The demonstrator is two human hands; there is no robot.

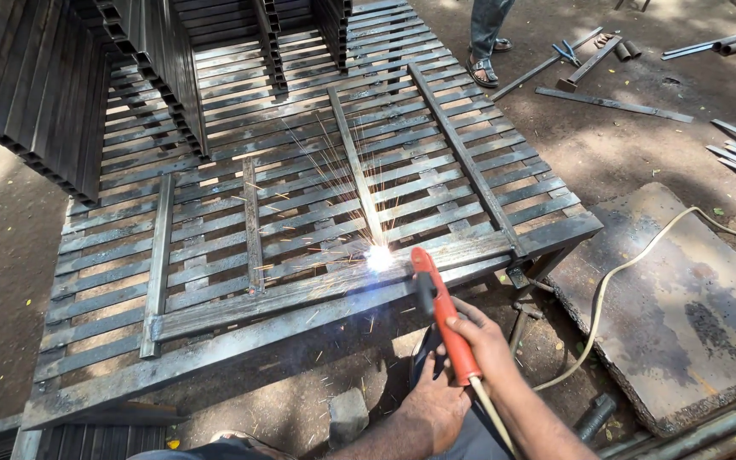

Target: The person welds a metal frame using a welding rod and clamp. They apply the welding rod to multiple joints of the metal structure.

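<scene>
While sparks fly over the metal grate, the left hand rests low, its grip hidden. The right hand clasps the red welding holder at the grate's near edge; sparks could likely burn skin, and the cable crowds the right.

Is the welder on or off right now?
On. A bright arc glows at the red holder's tip, and sparks spray over the grille.

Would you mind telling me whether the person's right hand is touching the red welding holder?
Touching. The head view shows the right hand wrapped around the red welding holder, fingers closed on its handle near the cable end.
</scene>
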